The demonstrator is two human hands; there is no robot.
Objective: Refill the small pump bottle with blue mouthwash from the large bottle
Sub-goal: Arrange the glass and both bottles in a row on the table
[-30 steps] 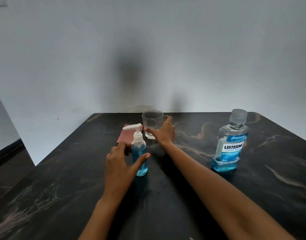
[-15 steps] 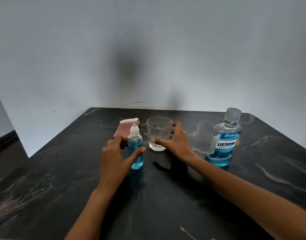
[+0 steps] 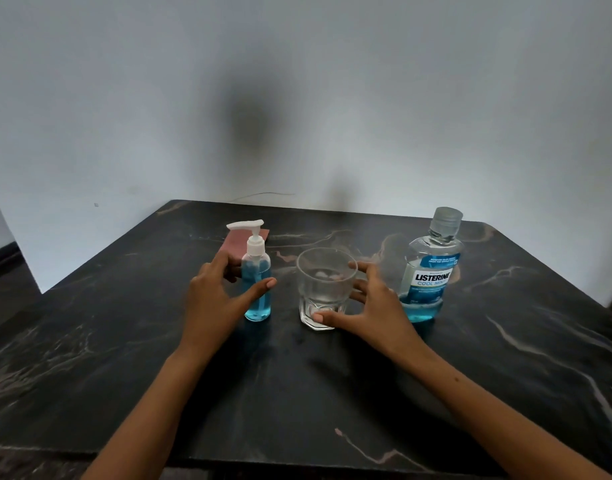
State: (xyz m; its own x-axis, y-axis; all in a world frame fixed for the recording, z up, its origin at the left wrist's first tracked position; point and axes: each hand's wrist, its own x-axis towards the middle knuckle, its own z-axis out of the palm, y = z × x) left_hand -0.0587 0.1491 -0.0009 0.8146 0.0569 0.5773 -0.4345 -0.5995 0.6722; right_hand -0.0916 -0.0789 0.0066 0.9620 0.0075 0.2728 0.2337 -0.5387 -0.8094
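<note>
The small pump bottle, clear with a white pump and blue liquid nearly to its shoulder, stands upright left of centre on the dark marble table. My left hand holds it, thumb across the front and fingers behind its left side. An empty clear glass stands just right of it. My right hand grips the glass, thumb at its base and fingers behind. The large Listerine bottle stands upright to the right of that hand, cap on, with blue liquid only at the bottom.
A flat pink object lies behind the pump bottle. A grey wall runs along the table's far edge. The table's left edge drops to a dark floor.
My right hand has drawn the glass toward me, from behind the pump bottle to beside it. My left hand has stayed on the pump bottle.
</note>
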